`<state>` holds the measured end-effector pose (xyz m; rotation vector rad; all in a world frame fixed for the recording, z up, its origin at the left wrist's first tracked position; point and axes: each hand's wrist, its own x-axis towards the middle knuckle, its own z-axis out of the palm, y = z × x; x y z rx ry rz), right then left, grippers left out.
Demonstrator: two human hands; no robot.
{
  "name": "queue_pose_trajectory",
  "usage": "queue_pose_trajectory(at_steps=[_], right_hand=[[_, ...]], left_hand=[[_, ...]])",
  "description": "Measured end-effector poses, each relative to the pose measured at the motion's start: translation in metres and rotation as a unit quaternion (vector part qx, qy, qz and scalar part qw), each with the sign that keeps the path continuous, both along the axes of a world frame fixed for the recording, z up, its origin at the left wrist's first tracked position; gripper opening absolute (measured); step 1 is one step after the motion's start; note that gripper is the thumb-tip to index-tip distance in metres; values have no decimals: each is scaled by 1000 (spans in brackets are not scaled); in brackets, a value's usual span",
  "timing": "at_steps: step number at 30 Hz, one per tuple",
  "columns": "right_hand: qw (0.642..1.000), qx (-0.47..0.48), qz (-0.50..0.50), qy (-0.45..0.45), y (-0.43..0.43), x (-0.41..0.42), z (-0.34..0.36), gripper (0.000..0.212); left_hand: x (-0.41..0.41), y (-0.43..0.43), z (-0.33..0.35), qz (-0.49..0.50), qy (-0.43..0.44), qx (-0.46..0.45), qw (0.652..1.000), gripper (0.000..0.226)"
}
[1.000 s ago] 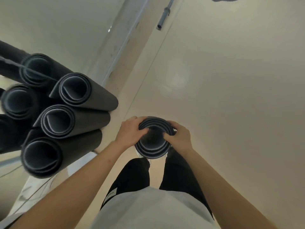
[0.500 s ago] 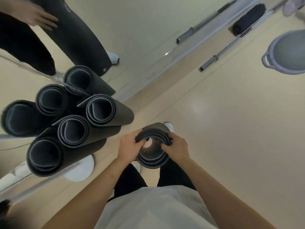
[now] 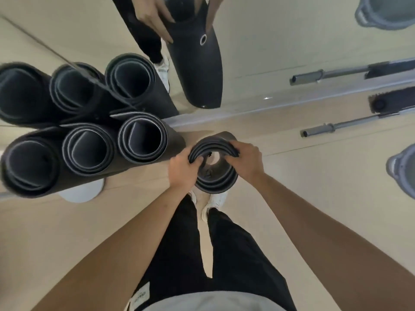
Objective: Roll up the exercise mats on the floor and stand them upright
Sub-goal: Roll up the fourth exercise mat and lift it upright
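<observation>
- Nearest the camera, the person's black trousers (image 3: 235,254) carry a small pale tag (image 3: 140,296) at the hip. Its print is too small to read.
- Just past them, the toes of two white shoes (image 3: 215,200) show on the pale floor.
- The rolled exercise mat (image 3: 214,178) stands on end right in front of the shoes. Its long axis is vertical and its open top faces the camera.
- The left hand (image 3: 183,168) grips the top rim from the left, with fingers hooked over the layers into the bore. The right hand (image 3: 246,159) pinches the rim from the right, squeezing the coils together.
- Three standing rolled mats (image 3: 142,136) lie to the left of the held roll, the nearest almost touching it. The left hand is closer to them, so any nudge into the row would probably go left with the roll kept vertical.
- A white disc (image 3: 80,191) lies at the foot of that row.
- Farther off, a barbell (image 3: 336,126) lies along the wall and a grey dome trainer (image 3: 404,171) sits at the right.
- The wall mirror (image 3: 258,41) shows the held mat's outer face with a small ring mark (image 3: 203,39) and no lettering.
</observation>
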<state>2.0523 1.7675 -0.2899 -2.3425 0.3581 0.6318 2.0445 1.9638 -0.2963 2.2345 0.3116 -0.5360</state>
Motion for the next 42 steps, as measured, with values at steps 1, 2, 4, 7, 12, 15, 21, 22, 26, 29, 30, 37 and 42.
queue_pose_trajectory(at_steps=[1,2,4,7,12,15,21,22,26,29,30,37,42], right_hand=[[1000,-6,5,-6,0,12,-6,36],[1000,-10,8,-11,2,24,-12,37],[1000,-13,6,-19,6,44,-25,37],[1000,-8,-3,-29,14,69,-43,35],[998,11,-20,-50,31,99,-72,26],[998,19,-8,-65,38,109,-87,29],[995,16,-47,-88,43,109,-97,28],[994,14,-59,-90,42,107,-97,30],[993,24,-83,-86,42,94,-97,41],[991,57,-87,-83,44,90,-97,50],[990,67,-94,-81,44,91,-96,59],[989,39,-72,-124,28,91,-96,81],[988,58,-102,-104,20,55,-86,76]], left_hand=[[8,-1,-6,10,-8,9,1000,28],[16,-2,-11,19,-17,19,999,28],[34,-3,-21,32,-31,33,998,29],[60,1,-38,37,-42,57,997,32],[98,16,-64,13,-66,111,992,31],[108,24,-73,-4,-64,137,988,25],[117,27,-70,-100,-57,232,966,35],[118,28,-67,-116,-72,234,963,42],[99,31,-59,-114,-166,187,961,50],[66,32,-65,-165,-206,185,947,49],[57,32,-68,-185,-201,192,943,52],[40,36,-86,-262,-239,238,904,47],[41,21,-76,-243,-188,230,924,45]])
